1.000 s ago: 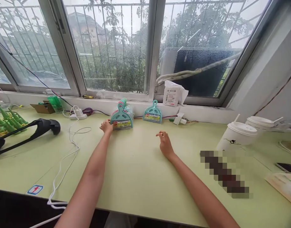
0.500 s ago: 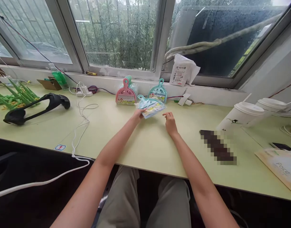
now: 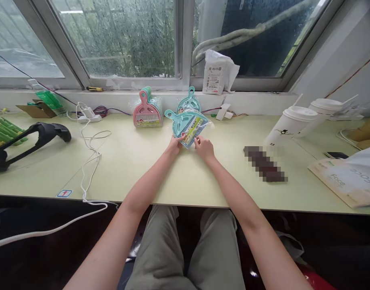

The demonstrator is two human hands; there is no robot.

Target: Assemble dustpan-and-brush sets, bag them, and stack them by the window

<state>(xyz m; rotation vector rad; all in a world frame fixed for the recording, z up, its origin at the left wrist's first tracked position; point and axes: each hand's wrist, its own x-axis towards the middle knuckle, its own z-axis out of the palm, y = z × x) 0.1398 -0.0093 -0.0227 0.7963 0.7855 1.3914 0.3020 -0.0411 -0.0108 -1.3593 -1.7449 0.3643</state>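
A teal dustpan set (image 3: 188,125) in clear plastic, with a yellow label, is held tilted above the table, its handle pointing up and left. My left hand (image 3: 176,144) is closed on its lower left edge. At the lower right edge, my right hand (image 3: 203,146) pinches the packaging with its fingers closed. Just behind stands another teal dustpan set (image 3: 191,99) against the wall, partly hidden. To the left, a row of wrapped dustpan sets, a pink dustpan set (image 3: 147,112) in front, stands upright.
On the pale green table (image 3: 172,185), a black headset-like frame (image 3: 40,137) and white cables (image 3: 96,155) lie left. Two white lidded cups, including a front cup (image 3: 289,125), stand right, near a pixelated dark object (image 3: 265,164) and a paper bag (image 3: 344,177). A white package (image 3: 216,74) sits on the sill.
My right hand has moved left onto the held set. The set has turned so its front and label face me. The view has shifted right and down.
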